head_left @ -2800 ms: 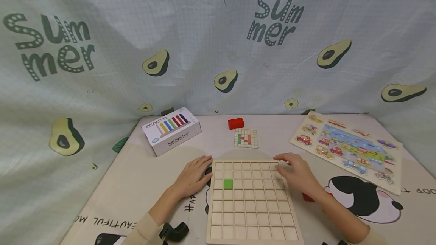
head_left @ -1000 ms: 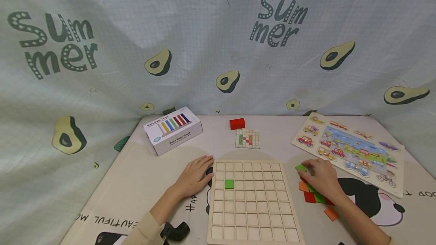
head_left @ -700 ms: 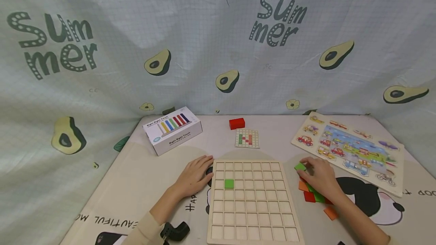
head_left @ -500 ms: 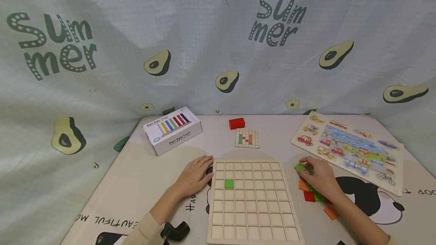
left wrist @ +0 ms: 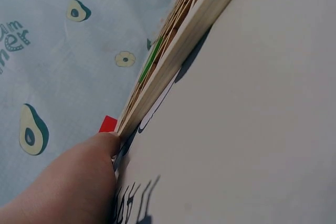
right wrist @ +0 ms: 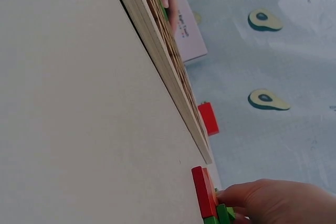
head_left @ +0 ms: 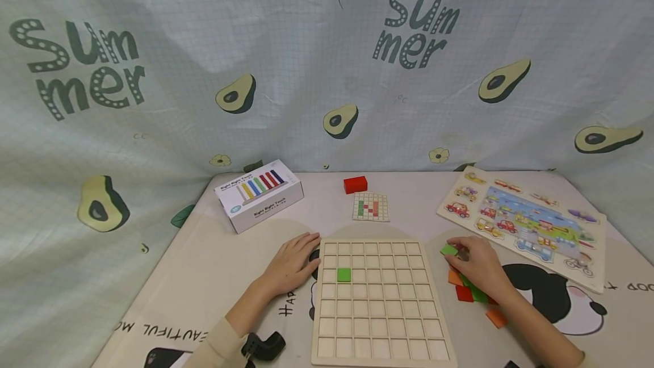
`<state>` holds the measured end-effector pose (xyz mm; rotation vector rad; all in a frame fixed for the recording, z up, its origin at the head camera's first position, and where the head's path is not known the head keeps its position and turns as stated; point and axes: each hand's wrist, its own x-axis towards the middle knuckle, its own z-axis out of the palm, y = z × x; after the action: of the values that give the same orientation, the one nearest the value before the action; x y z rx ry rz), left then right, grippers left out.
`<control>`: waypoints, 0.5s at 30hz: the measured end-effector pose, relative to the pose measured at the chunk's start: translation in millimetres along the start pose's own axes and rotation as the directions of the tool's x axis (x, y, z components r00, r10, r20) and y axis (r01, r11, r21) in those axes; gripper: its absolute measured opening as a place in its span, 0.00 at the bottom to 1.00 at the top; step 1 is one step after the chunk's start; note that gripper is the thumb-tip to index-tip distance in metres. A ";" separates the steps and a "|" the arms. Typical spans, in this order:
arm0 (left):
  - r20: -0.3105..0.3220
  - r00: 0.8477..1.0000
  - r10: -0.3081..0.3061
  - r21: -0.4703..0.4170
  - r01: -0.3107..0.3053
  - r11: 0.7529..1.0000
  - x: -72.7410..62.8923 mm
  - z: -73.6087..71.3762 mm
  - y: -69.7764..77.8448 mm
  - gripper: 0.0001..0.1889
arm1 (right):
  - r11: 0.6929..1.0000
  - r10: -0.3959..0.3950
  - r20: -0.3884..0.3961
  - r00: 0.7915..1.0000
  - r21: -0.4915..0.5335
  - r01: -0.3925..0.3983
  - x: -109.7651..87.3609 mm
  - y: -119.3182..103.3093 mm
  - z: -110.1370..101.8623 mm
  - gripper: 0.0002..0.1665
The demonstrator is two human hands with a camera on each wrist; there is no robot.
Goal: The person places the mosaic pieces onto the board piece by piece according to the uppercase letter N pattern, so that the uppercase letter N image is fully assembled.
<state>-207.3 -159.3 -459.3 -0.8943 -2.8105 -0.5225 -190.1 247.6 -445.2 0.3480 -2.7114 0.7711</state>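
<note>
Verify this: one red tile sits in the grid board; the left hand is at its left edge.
Not red: the tile in the grid board is green, as the head view shows; the left hand is at the board's left edge.

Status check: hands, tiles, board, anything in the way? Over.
Left hand against left edge of board. Right hand pinches green tile by pile. Board holds one placed tile. Card, red block beyond board, seemingly not in the way.
</note>
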 end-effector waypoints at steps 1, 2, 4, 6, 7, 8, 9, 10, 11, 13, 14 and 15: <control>0.000 1.000 0.000 -0.001 0.000 1.000 0.1 -0.2 0.2 0.27 | 1.000 -0.002 0.000 1.000 0.002 0.002 -0.1 0.2 0.3 0.16; 0.001 1.000 -0.001 -0.001 0.001 1.000 0.1 -0.1 0.2 0.27 | 1.000 -0.005 -0.001 1.000 0.005 0.005 -0.1 0.3 0.4 0.16; 0.004 1.000 -0.003 0.000 0.003 1.000 0.2 0.1 0.2 0.27 | 1.000 -0.008 -0.002 1.000 0.013 0.008 -0.1 0.7 0.9 0.16; 0.005 1.000 -0.004 -0.005 0.004 1.000 0.3 0.2 0.3 0.27 | 1.000 -0.013 -0.004 1.000 0.019 0.013 0.0 0.7 1.2 0.16; 0.006 1.000 -0.004 -0.006 0.004 1.000 0.3 0.2 0.3 0.27 | 1.000 -0.011 0.000 1.000 0.023 0.011 0.0 0.6 1.1 0.16; 0.006 1.000 -0.004 -0.008 0.004 1.000 0.3 0.1 0.4 0.27 | 1.000 -0.010 0.003 1.000 0.027 0.010 0.2 0.6 1.1 0.16; 0.006 1.000 -0.003 -0.009 0.003 1.000 0.4 0.0 0.5 0.27 | 0.999 -0.007 0.006 1.000 0.032 0.007 0.2 0.6 1.1 0.17; 0.005 1.000 -0.003 -0.011 0.003 1.000 0.5 0.0 0.4 0.27 | 0.999 -0.005 0.009 1.000 0.036 0.005 0.2 0.6 1.1 0.17; 0.004 1.000 -0.002 -0.014 0.002 1.000 0.6 -0.1 0.3 0.27 | 0.999 -0.004 0.012 1.000 0.039 0.004 0.2 0.6 1.0 0.17; 0.005 1.000 -0.003 -0.013 0.003 1.000 0.7 -0.1 0.1 0.27 | 0.999 0.000 0.015 1.000 0.045 0.000 0.1 1.0 1.2 0.17; 0.005 1.000 -0.003 -0.013 0.004 1.000 0.8 -0.1 0.0 0.27 | 0.999 -0.001 0.011 1.000 0.042 0.000 0.0 1.2 1.3 0.16; 0.005 1.000 -0.004 -0.012 0.004 1.000 0.9 0.1 -0.3 0.27 | 0.999 -0.001 0.009 1.000 0.041 0.001 -0.1 1.3 1.2 0.16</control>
<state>-208.2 -159.0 -459.3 -0.8935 -2.8169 -0.5386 -190.7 248.1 -446.9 0.3629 -2.7066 0.8281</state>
